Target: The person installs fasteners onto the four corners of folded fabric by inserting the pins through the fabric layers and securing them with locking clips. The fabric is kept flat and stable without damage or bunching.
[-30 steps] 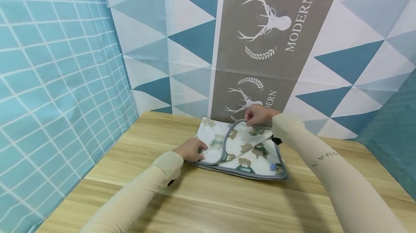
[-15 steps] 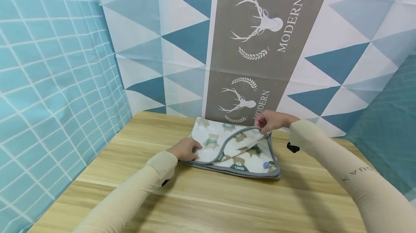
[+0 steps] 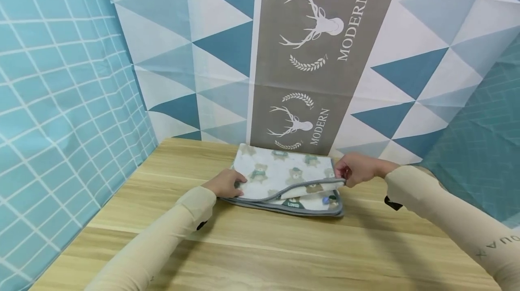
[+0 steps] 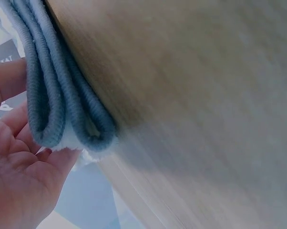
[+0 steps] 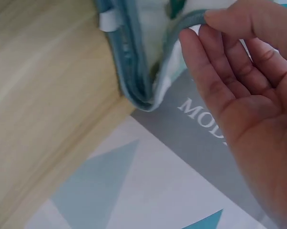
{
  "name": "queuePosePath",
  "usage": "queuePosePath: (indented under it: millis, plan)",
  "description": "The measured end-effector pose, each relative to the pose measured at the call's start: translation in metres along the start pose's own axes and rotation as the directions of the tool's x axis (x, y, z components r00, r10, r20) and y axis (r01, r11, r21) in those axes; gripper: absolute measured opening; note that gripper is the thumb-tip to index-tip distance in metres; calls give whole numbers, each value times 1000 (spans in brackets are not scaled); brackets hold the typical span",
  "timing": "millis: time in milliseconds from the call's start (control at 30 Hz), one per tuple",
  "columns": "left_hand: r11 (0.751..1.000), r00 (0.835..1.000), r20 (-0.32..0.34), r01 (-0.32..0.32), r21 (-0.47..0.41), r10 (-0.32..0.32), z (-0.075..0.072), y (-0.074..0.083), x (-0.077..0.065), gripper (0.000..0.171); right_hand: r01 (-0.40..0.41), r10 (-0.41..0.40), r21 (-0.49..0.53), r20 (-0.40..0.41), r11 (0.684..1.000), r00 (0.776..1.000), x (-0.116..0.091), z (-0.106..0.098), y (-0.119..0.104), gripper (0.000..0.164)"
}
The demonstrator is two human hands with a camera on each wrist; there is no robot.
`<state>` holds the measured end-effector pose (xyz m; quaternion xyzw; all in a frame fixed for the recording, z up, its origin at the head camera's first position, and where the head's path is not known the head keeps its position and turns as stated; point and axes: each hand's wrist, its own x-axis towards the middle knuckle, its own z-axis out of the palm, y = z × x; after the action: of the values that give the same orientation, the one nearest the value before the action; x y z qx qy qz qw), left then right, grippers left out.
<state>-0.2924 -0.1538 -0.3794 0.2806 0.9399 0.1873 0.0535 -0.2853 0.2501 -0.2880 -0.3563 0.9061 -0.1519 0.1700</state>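
Note:
A folded white blanket (image 3: pixel 280 169) with brown bears and grey-blue edging lies against the patterned backdrop in the head view. My left hand (image 3: pixel 223 183) rests on its left end, thumb and fingers spread over the top layer. In the left wrist view, that hand (image 4: pixel 24 167) touches the stacked folds of the blue-grey edging (image 4: pixel 48 119). At the right end my right hand (image 3: pixel 359 168) pinches a corner of the top flap, raised a little above the layers below. The right wrist view shows the hand's thumb and index finger (image 5: pixel 196 45) on the edging (image 5: pixel 181 26).
A wooden table (image 3: pixel 252 255) carries the blanket and extends towards me. Behind it hangs a backdrop (image 3: pixel 219 70) with triangles and deer. Blue grid-patterned cloth (image 3: pixel 69 115) covers the left side, and teal cloth (image 3: pixel 483 146) hangs on the right.
My right hand has drawn the flap's corner from the back rightwards and towards me, lowering it over most of the layers beneath. My left hand stays on the left end.

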Motion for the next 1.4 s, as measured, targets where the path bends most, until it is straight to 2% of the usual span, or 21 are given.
queuePosePath:
  millis: [100,200,333,567,767,867,967,1167,1267,1333,1400]
  plan:
    - [1000,1000,8,9,-13,-9,1,0,0,37,46,-46,-12,-27,999,999,-7,10,3,23]
    - [1000,1000,12,8,-20,-8,1,0,0,37,82,-84,-83,-28,993,996,-13,20,4,25]
    - [1000,1000,10,3,-15,-2,1,-2,1,37,90,-93,-189,-6,978,996,-21,33,5,27]
    - [1000,1000,16,-5,-12,5,0,-7,-1,38,87,-92,-157,-23,984,996,-27,45,9,27]
    - [1000,1000,7,2,-2,-2,-1,-11,-5,38,77,-85,-149,-49,986,995,-21,39,8,23]
    - [1000,1000,-1,8,2,-8,-1,-12,-5,38,96,-112,-175,-82,980,990,-18,34,3,26]
    - [1000,1000,-6,7,9,-7,0,-13,-4,38,113,-137,-189,-120,975,983,-19,31,-4,37]
    - [1000,1000,-12,4,3,-4,-2,-12,1,38,43,-80,-172,-219,984,972,-21,36,-17,50]
    - [999,1000,5,13,-35,-13,-8,-7,2,42,29,-74,-162,-279,986,958,-24,41,-23,55]
    - [999,1000,-11,6,-46,-6,-15,1,-2,47,36,-90,-167,-325,985,941,-25,47,-30,60]
    - [999,999,-43,13,-47,-15,-21,12,-8,54,7,-68,-159,-382,987,921,-25,52,-40,67]
